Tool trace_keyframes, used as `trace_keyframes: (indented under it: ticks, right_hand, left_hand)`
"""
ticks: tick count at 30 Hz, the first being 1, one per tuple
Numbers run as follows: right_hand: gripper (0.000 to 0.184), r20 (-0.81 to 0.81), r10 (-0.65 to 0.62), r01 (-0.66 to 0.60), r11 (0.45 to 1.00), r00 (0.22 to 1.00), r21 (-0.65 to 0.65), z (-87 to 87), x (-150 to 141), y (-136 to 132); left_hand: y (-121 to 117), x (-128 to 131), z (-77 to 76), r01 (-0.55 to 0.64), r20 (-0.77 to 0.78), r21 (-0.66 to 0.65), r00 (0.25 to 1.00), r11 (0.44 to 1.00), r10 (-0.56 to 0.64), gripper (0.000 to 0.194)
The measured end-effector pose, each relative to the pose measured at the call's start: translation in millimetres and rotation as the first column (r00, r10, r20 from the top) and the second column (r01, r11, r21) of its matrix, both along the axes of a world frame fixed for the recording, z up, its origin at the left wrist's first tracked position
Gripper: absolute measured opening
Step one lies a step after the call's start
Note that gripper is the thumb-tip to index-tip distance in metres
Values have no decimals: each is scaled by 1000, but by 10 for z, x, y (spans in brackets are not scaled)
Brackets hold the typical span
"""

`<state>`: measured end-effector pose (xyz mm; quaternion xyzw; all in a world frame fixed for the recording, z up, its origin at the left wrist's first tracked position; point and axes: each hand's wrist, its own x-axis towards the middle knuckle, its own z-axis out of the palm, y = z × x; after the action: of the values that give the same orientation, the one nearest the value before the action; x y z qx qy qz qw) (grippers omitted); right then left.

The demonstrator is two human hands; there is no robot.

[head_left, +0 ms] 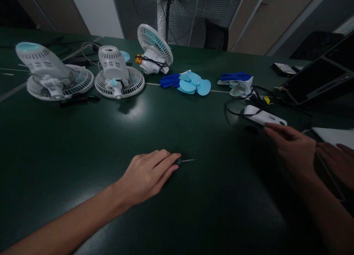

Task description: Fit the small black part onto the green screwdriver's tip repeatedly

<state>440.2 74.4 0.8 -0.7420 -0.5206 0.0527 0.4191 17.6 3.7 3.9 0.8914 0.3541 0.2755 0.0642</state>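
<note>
My left hand (pixel 151 172) rests low over the dark green table with its fingers closed around the handle of a screwdriver (pixel 188 160). The thin metal shaft points right, and most of the handle is hidden under the fingers. On the right, my right hand (pixel 293 146) is raised with thumb and forefinger pinched together. Its fingertips are by the near edge of a white oblong device (pixel 262 115); whatever they hold is too small to make out. A small black piece (pixel 251 129) lies just left of those fingertips.
Partly disassembled white fans (pixel 118 72) stand along the far left, beside a fan with a tilted grille (pixel 155 45). Light-blue fan blades (pixel 195 83) and blue-white gloves (pixel 236 81) lie mid-back. Black cables (pixel 235 113) curl at right. Another person's hand (pixel 336 161) shows at far right.
</note>
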Motion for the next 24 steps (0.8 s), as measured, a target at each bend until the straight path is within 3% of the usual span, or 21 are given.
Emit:
trace_keyframes:
  ticks: [8, 13, 24]
  right_hand:
    - [43, 221, 69, -79, 996, 973, 39, -80, 22, 90]
    - [40, 237, 183, -183, 983, 954, -19, -153, 26, 130]
    - [42, 237, 158, -129, 983, 959, -131, -135, -1, 139]
  left_hand:
    - [5, -2, -8, 0, 0, 6, 1000, 1000, 0, 34]
    - [-5, 2, 0, -1, -1, 4, 1000, 1000, 1, 33]
    - [-7, 12, 4, -5, 8, 15, 1000, 1000, 5, 33]
